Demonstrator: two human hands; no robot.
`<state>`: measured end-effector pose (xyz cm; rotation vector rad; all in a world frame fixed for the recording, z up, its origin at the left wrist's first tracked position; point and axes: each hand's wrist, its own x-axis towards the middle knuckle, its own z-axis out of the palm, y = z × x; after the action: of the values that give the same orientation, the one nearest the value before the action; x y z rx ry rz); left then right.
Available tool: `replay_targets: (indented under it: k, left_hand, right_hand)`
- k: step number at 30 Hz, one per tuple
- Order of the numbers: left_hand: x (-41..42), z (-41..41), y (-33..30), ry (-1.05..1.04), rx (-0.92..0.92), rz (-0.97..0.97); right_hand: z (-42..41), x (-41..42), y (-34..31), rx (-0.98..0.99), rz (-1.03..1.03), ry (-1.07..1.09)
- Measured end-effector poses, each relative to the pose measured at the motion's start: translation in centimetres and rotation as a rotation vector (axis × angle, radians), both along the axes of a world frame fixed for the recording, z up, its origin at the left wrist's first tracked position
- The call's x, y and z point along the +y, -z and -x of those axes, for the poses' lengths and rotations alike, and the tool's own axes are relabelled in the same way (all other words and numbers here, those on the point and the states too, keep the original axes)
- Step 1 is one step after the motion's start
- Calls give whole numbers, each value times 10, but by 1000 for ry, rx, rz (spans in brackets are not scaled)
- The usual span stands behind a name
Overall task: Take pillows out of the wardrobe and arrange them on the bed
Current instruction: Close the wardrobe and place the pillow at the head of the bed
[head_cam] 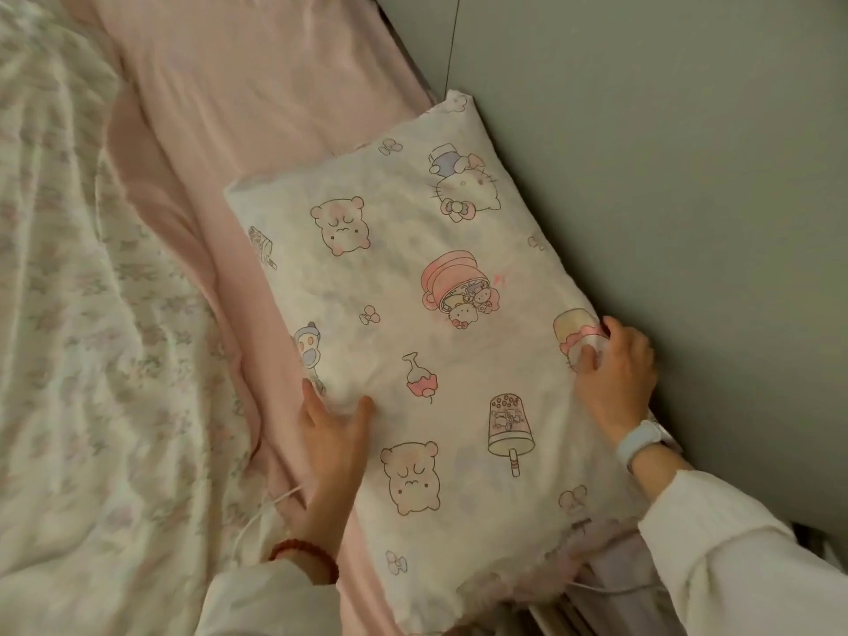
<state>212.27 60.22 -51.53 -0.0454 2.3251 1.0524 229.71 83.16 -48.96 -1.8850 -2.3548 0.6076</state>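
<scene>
Across the centre and lower right of the frame lies a white pillow [426, 342], flat on the bed's pink sheet [238, 98] and close against the grey-green wall [665, 153] on the right. Its cover is printed with cartoon figures: a Hello Kitty style cat with a bow, sleepy bears, a pink pot of small characters, a cup with a straw, little bows. No lettering or brand label can be read on it. The left hand [332, 445] presses on the pillow's left edge, fingers straight and spread, thumb on top, with a red bead bracelet [305, 560] at the wrist. The right hand [617, 364] grips the pillow's right edge by the wall, fingers curled over the fabric; a pale watch [640, 445] sits on that wrist. A floral quilt [78, 337] fills the left of the frame. A thin white cable [257, 514] runs beside the left wrist.
</scene>
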Motion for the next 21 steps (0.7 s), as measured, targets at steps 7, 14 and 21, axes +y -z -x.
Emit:
replay_targets:
  k: [7,14,21]
  left_hand:
    - [8,-2,-6,-32,-89,-414]
    - [11,-28,-7,17,-73,-421]
    - [13,-8,10,186,-257,-119]
  right_hand:
    - [20,17,-2,119,352,66]
    - [-11,16,-13,181,-5,-31]
    - [-3,-16,6,-122,181,29]
